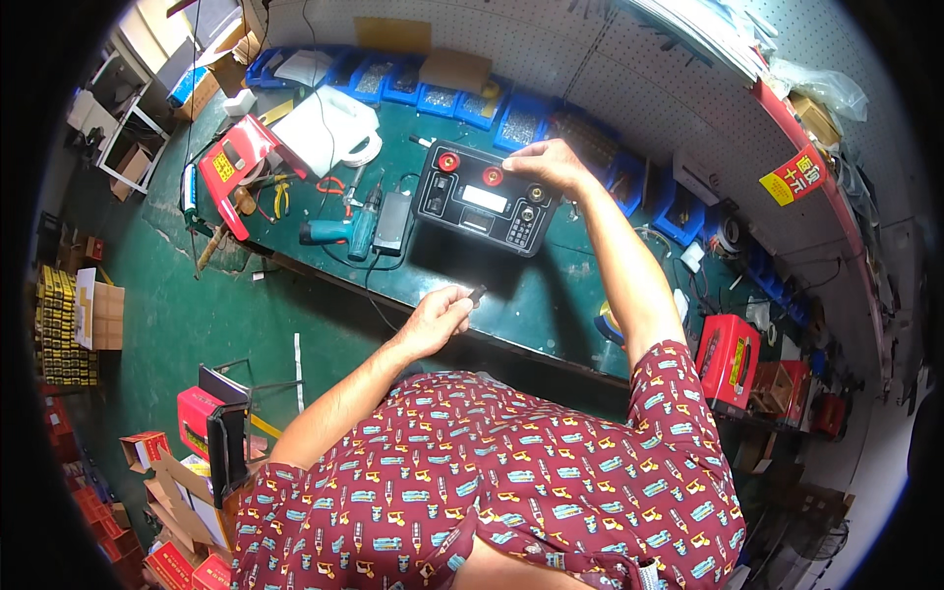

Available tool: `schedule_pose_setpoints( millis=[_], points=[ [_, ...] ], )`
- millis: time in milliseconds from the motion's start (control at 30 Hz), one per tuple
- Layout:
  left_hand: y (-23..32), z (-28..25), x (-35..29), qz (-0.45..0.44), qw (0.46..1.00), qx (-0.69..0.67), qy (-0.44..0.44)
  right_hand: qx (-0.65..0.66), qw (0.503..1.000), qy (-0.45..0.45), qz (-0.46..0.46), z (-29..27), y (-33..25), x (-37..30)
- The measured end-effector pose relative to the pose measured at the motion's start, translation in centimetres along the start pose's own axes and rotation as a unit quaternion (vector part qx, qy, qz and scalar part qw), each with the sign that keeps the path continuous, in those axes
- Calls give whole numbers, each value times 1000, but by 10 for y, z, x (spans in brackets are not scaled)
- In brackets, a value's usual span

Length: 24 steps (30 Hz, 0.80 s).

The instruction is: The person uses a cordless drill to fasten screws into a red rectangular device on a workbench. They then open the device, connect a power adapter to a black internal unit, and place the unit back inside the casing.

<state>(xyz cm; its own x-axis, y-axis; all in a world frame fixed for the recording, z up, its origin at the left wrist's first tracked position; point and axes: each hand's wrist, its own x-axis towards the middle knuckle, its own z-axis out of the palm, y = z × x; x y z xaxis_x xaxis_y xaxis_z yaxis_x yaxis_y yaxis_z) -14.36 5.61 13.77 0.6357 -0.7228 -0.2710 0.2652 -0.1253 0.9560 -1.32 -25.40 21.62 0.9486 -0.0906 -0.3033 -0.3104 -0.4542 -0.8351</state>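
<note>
A black box-shaped device (pixel 464 224) sits on the green workbench. On its panel are two red round terminals (pixel 493 176), a black one, a small pale label or display, and a keypad-like block. My right hand (pixel 553 167) grips the far edge of the box, its fingertips beside the middle red terminal. Nearer to me, my left hand (pixel 439 321) pinches a small black piece (pixel 478 294), perhaps a plug; its kind is unclear. Left of the box lie a black power adapter (pixel 393 220) with a cord and a teal cordless drill (pixel 356 232).
Blue bins (pixel 436 99) of small parts line the back wall. On the left lie a red metal housing (pixel 234 167), a white plastic part (pixel 326 126) and yellow-handled pliers (pixel 282 197). A red case (pixel 728 361) stands at the right. The bench's front edge (pixel 531 352) runs before me.
</note>
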Motion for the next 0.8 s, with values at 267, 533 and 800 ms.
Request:
schedule_pose_setpoints(
  millis=[267,533,800],
  points=[
    [-7,-1,2,-3,1000,-2,19,5,1000,8,5,-10,1,17],
    [-14,-4,8,-2,1000,-8,22,28,999,3,16,-20,7,30],
    [-7,-4,8,-53,999,-2,12,10,1000,3,-9,-13,5,19]
  ],
)
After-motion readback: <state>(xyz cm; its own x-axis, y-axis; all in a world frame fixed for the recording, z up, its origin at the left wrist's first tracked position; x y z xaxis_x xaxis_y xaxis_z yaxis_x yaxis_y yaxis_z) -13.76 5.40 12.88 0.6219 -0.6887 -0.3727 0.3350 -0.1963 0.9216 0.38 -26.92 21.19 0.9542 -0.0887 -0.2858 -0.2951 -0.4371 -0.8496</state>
